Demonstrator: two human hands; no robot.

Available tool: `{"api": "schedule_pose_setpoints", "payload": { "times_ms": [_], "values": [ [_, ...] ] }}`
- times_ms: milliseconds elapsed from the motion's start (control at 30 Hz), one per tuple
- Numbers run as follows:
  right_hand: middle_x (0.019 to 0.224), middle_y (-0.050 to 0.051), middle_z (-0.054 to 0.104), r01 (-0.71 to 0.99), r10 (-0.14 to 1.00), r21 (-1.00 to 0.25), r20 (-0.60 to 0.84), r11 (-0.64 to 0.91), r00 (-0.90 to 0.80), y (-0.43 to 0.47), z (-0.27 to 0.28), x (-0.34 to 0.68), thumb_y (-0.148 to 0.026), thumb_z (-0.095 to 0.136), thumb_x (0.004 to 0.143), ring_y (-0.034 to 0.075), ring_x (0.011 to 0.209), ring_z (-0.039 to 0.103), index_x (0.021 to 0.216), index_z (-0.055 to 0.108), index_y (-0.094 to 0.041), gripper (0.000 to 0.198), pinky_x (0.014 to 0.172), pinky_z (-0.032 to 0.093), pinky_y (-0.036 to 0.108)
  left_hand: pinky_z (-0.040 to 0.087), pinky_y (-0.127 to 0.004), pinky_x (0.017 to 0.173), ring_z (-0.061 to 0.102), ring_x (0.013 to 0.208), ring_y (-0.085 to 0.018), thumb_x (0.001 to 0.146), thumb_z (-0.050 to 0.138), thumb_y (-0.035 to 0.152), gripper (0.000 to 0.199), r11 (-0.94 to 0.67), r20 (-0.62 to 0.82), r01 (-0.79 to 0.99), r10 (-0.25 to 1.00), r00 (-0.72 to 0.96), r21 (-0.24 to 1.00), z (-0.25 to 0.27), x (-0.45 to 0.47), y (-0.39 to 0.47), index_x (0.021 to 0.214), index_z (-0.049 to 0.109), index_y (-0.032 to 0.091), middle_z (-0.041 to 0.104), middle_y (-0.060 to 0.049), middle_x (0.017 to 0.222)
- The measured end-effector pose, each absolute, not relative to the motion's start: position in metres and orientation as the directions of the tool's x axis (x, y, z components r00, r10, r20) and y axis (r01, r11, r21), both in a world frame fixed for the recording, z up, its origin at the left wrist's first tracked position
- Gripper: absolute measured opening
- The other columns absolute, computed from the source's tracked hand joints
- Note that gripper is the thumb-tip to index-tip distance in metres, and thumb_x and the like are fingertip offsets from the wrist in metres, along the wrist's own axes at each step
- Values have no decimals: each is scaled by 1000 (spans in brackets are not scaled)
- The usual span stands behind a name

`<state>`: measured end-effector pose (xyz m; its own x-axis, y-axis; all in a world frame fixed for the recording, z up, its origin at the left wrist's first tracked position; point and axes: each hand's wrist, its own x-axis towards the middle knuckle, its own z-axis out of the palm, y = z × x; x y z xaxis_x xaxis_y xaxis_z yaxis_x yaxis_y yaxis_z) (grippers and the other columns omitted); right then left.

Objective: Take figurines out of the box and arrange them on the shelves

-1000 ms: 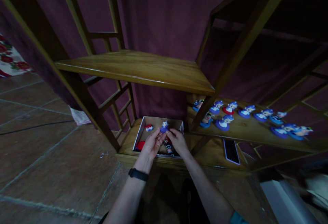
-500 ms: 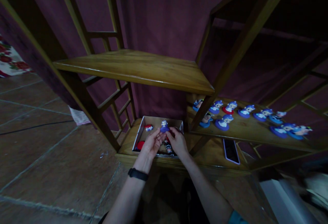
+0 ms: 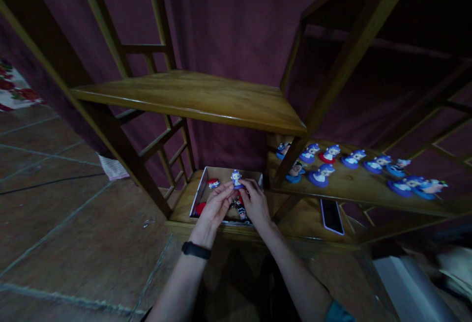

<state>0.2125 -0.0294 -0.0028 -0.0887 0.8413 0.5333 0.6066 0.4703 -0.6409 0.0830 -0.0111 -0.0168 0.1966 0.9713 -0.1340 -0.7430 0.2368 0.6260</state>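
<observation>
Between my fingertips stands a small figurine [image 3: 236,178], white and purple on a purple round base. My left hand [image 3: 217,205] grips its base from the left, and my right hand [image 3: 254,202] pinches it from the right. Both hands are over an open cardboard box [image 3: 201,189] on the low shelf. Inside the box lie a red-and-white figurine [image 3: 214,183], a red round piece [image 3: 201,208] and a dark figurine with red parts [image 3: 241,210], partly hidden by my right hand.
Several figurines on purple, blue and red bases, one a purple-based figurine [image 3: 321,175], stand on the right shelf [image 3: 354,182]. Below it lies a phone [image 3: 332,217]. An upper wooden shelf [image 3: 191,96] overhangs the box. A slanting post [image 3: 332,76] divides the sections.
The figurine has turned more upright and face-on between my fingers. My right fingers have shifted slightly in toward its base. The box and the other figurines stay put.
</observation>
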Motion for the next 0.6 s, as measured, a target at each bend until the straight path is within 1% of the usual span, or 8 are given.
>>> {"api": "schedule_pose_setpoints", "payload": {
  "times_ms": [167,267,467,600],
  "values": [
    [104,2,58,645,837,-607,539,465,-95,-29,-3,216,-21,43,87,15,93,59,108,57,-29,27,83,47,25,46,-23,82,63,78,-12,67,68,9,22,217,-116,-740,976,186,637,-18,86,-11,89,68,10,69,-8,86],
    [106,2,58,677,839,-572,530,462,-124,-29,-3,218,-19,41,87,14,92,60,110,57,-29,29,81,48,24,46,-24,83,63,80,-12,67,68,8,22,217,-111,-741,976,190,635,-19,87,-11,89,68,9,69,-9,87],
    [110,2,56,716,846,-524,502,462,-179,-28,-5,222,-12,38,86,16,96,59,115,54,-31,38,82,49,26,47,-24,81,64,80,-13,66,68,6,22,215,-128,-747,976,174,628,-19,88,-12,87,68,9,70,-9,86],
    [108,2,57,717,843,-519,507,465,-180,-28,-6,220,-11,39,85,16,96,59,113,55,-30,37,83,49,27,48,-23,79,64,78,-13,66,68,5,22,220,-143,-743,976,166,632,-18,88,-12,88,68,8,70,-9,85]
  ]
}}
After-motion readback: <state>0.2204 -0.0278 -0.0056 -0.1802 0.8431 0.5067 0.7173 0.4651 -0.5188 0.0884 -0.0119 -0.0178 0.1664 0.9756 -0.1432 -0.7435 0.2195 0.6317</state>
